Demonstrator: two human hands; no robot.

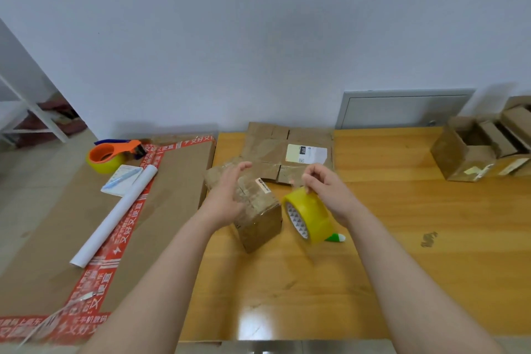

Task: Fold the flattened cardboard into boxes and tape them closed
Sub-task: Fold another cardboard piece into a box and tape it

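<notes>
**Trainee:** State of the fingers?

**Instructor:** Left hand (227,195): fingers (241,167) straight and spread, holding nothing, poised over the small cardboard box (261,218). Contact with it cannot be confirmed. Right hand (327,190): fingers (313,174) curled on the upper rim of the yellow tape roll (311,215), held just right of the box above the counter (402,224).

**Trainee:** Procedure for the step in hand?

**Instructor:** Probable step: taping the seam.
1. Press the flaps flat with the left palm.
2. Anchor the free tape end on a side wall, not at the edge.
3. Draw the roll across the seam, centred, under steady tension.
4. Rub the strip down.

Caution: a light box may skid on this glossy counter unless restrained.

**Trainee:** Inventory?

**Instructor:**
- Tape rolls: two, one in hand and one in the orange dispenser (115,152) at left.
- Small box at the hands: one.
- Flattened cardboard (267,146) just behind it: one labelled piece visible. Whether others lie beneath cannot be told.
- Open boxes (462,152) at far right: at least two, since the frame edge cuts the group.
- White paper tube (115,210): one.
- Notepad (123,179): one.
</notes>
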